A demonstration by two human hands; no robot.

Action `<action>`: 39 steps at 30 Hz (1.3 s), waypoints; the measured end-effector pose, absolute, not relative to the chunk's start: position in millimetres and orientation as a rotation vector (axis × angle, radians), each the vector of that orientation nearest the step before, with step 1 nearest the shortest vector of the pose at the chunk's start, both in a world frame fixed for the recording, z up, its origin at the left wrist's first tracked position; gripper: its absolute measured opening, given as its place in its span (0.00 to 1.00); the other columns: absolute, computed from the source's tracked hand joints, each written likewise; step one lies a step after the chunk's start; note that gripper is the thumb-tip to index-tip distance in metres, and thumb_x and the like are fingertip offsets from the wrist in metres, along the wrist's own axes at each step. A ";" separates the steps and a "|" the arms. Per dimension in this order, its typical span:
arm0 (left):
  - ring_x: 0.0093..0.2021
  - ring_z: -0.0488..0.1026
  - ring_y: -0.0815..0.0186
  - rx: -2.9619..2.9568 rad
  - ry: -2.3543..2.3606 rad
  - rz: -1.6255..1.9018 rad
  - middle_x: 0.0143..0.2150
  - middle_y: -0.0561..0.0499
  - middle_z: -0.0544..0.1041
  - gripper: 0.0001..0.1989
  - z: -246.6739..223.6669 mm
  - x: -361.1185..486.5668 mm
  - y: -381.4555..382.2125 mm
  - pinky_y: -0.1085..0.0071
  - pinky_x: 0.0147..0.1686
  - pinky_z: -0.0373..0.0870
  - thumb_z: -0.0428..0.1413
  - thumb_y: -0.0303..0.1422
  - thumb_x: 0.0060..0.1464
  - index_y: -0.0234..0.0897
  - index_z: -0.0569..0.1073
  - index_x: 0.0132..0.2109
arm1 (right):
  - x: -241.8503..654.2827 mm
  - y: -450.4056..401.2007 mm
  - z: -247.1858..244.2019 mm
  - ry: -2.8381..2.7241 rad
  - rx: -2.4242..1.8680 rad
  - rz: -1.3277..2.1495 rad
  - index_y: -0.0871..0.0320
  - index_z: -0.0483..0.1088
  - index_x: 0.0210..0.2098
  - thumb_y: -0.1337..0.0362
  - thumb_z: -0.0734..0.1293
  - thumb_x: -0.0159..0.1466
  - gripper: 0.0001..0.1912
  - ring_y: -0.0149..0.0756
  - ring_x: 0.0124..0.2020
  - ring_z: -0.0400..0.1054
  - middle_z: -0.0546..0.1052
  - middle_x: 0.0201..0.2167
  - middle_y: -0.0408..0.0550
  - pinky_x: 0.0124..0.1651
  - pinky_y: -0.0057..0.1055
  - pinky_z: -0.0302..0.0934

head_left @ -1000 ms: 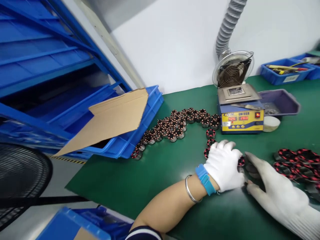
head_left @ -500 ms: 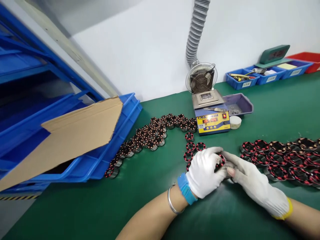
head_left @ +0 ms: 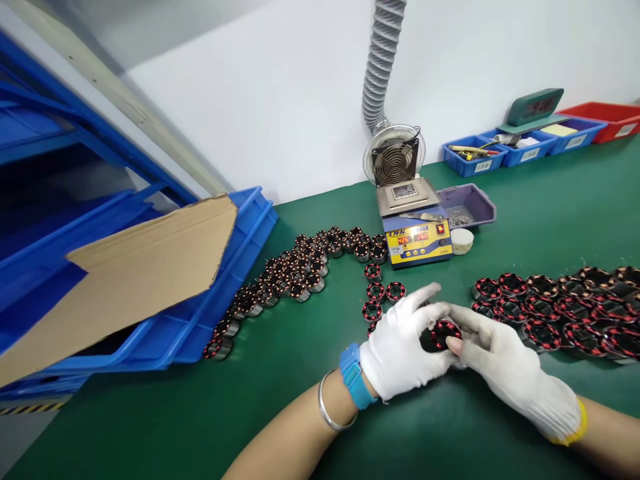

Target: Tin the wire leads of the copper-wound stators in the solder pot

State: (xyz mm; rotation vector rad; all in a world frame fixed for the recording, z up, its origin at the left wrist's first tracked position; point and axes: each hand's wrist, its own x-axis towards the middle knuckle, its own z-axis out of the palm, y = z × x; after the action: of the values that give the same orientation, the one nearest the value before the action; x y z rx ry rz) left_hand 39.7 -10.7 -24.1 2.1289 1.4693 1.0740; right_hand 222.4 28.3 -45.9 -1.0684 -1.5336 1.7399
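A small ring-shaped motor stator (head_left: 445, 333) with red-and-black windings is held between my two gloved hands above the green table. My right hand (head_left: 505, 353) grips its right side, with the bare thumb tip on its near edge. My left hand (head_left: 400, 347) curves round the other side, its thumb and index finger at the ring's lower and upper edges and a gap by the palm. Part of the stator is hidden by fingers. Several red-wound stators (head_left: 376, 291) stand just beyond my left hand, one partly covered by it.
Stators (head_left: 543, 333) stand in rows at right; copper-coloured ones (head_left: 300, 267) curve along the left. Behind are a heated solder pot (head_left: 417, 233) with a fan and hose (head_left: 383, 67), a purple tray (head_left: 467, 203) and blue bins (head_left: 475, 157). Cardboard (head_left: 150, 267) lies on blue crates (head_left: 250, 233).
My left hand has loosened and spread somewhat, and more of the stator's wound face shows between the hands. The whole view has shifted slightly, moving the bench things a little leftward.
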 end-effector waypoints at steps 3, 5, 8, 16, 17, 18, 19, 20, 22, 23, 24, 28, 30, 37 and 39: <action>0.68 0.65 0.40 2.188 1.478 0.992 0.74 0.31 0.56 0.41 -23.9 39.7 -14.6 0.44 0.60 0.72 0.69 0.42 0.41 0.38 0.68 0.63 | 224.7 28.4 -42.6 -1.582 -1.161 1.587 0.61 0.72 0.62 0.48 0.73 0.57 0.38 0.48 0.47 0.78 0.78 0.55 0.60 0.46 0.37 0.76; 0.68 0.64 0.39 2.183 1.385 0.991 0.74 0.28 0.53 0.50 -27.6 40.5 -15.2 0.45 0.59 0.73 0.70 0.45 0.39 0.37 0.62 0.67 | 225.6 28.8 -42.3 -1.644 -1.189 1.463 0.59 0.73 0.61 0.50 0.73 0.57 0.35 0.48 0.46 0.78 0.79 0.53 0.58 0.46 0.37 0.76; 0.66 0.69 0.49 2.162 1.282 1.125 0.69 0.32 0.65 0.39 -38.5 43.0 -13.0 0.53 0.61 0.73 0.64 0.37 0.50 0.37 0.61 0.67 | 226.6 29.0 -43.2 -1.813 -1.171 1.319 0.57 0.75 0.59 0.53 0.71 0.59 0.30 0.48 0.47 0.78 0.80 0.52 0.55 0.48 0.38 0.76; 0.51 0.80 0.54 2.171 1.473 1.139 0.53 0.39 0.81 0.29 -44.7 48.2 -12.8 0.59 0.51 0.79 0.53 0.28 0.53 0.34 0.68 0.63 | 237.5 33.1 -39.1 -2.137 -1.205 0.758 0.55 0.76 0.59 0.53 0.68 0.61 0.28 0.50 0.48 0.78 0.80 0.51 0.53 0.56 0.46 0.72; 0.45 0.82 0.55 2.094 1.541 1.090 0.46 0.42 0.83 0.24 -40.6 48.1 -13.5 0.60 0.47 0.80 0.53 0.28 0.52 0.34 0.73 0.57 | 239.0 34.2 -38.7 -2.141 -1.211 0.725 0.55 0.76 0.58 0.52 0.67 0.62 0.28 0.50 0.48 0.78 0.80 0.51 0.53 0.56 0.46 0.73; 0.38 0.81 0.56 2.003 1.593 1.031 0.39 0.45 0.83 0.18 -36.0 48.0 -14.1 0.62 0.41 0.80 0.54 0.28 0.52 0.35 0.77 0.50 | 240.4 35.2 -38.4 -2.143 -1.217 0.703 0.55 0.76 0.58 0.52 0.67 0.62 0.27 0.50 0.48 0.78 0.80 0.51 0.53 0.54 0.46 0.73; 0.33 0.79 0.59 1.900 1.620 0.968 0.33 0.48 0.82 0.12 -31.4 47.8 -14.4 0.64 0.36 0.78 0.54 0.29 0.52 0.37 0.78 0.43 | 241.4 36.0 -38.3 -2.143 -1.217 0.695 0.56 0.77 0.57 0.51 0.67 0.62 0.27 0.51 0.48 0.78 0.80 0.51 0.54 0.53 0.46 0.74; 0.29 0.77 0.61 1.793 1.605 0.911 0.28 0.51 0.79 0.06 -27.2 47.5 -14.3 0.67 0.32 0.75 0.55 0.30 0.52 0.38 0.77 0.36 | 242.2 36.7 -38.3 -2.138 -1.211 0.700 0.56 0.77 0.57 0.51 0.67 0.62 0.27 0.51 0.48 0.78 0.80 0.51 0.54 0.53 0.45 0.74; 0.24 0.72 0.66 1.575 1.494 0.824 0.25 0.54 0.75 0.04 -20.5 47.0 -13.1 0.72 0.25 0.69 0.59 0.33 0.51 0.38 0.74 0.30 | 243.3 37.5 -38.8 -2.118 -1.197 0.739 0.55 0.77 0.57 0.50 0.68 0.62 0.27 0.49 0.46 0.79 0.81 0.50 0.53 0.51 0.44 0.75; 0.24 0.70 0.67 1.471 1.433 0.804 0.24 0.54 0.75 0.06 -17.7 46.5 -12.3 0.73 0.23 0.66 0.60 0.34 0.50 0.38 0.73 0.29 | 243.7 37.7 -39.2 -2.099 -1.191 0.764 0.54 0.77 0.57 0.50 0.68 0.62 0.27 0.48 0.45 0.79 0.81 0.49 0.52 0.51 0.43 0.75; 0.23 0.69 0.69 1.376 1.377 0.799 0.24 0.54 0.75 0.06 -14.8 45.7 -11.9 0.74 0.22 0.65 0.60 0.34 0.50 0.38 0.73 0.29 | 244.0 37.9 -39.7 -2.077 -1.189 0.790 0.54 0.77 0.57 0.51 0.68 0.62 0.27 0.47 0.44 0.79 0.81 0.49 0.51 0.51 0.42 0.75; 0.19 0.67 0.70 1.167 1.175 0.782 0.22 0.54 0.74 0.05 5.9 33.2 -17.5 0.74 0.20 0.64 0.58 0.32 0.50 0.37 0.77 0.30 | 244.8 39.4 -41.2 -1.993 -1.203 0.845 0.53 0.76 0.58 0.51 0.69 0.61 0.27 0.44 0.42 0.79 0.82 0.47 0.51 0.52 0.41 0.74; 0.20 0.70 0.67 1.143 1.025 0.672 0.22 0.52 0.76 0.06 20.2 21.1 -23.5 0.72 0.19 0.66 0.62 0.35 0.49 0.36 0.78 0.29 | 244.7 40.4 -41.3 -1.928 -1.224 0.886 0.54 0.76 0.58 0.49 0.70 0.61 0.29 0.44 0.42 0.79 0.82 0.47 0.52 0.51 0.41 0.75; 0.17 0.67 0.71 1.062 1.193 1.334 0.22 0.53 0.75 0.25 19.1 8.5 -17.9 0.75 0.18 0.62 0.55 0.56 0.59 0.36 0.74 0.36 | 242.1 39.7 -38.5 -1.762 -1.254 0.988 0.57 0.77 0.56 0.50 0.74 0.57 0.30 0.43 0.41 0.79 0.82 0.46 0.53 0.42 0.33 0.77; 0.20 0.69 0.70 1.061 1.240 1.375 0.26 0.51 0.76 0.29 8.4 17.6 -13.7 0.75 0.19 0.62 0.52 0.60 0.58 0.35 0.72 0.40 | 241.4 39.7 -37.1 -1.717 -1.238 1.043 0.58 0.77 0.56 0.51 0.74 0.57 0.30 0.42 0.40 0.80 0.82 0.45 0.54 0.40 0.31 0.77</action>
State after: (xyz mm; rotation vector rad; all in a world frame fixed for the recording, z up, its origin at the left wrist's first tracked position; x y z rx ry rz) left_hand 17.6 -13.7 8.4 1.0611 1.2398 1.3749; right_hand 241.4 39.7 -37.1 -1.2380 -1.7172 1.0433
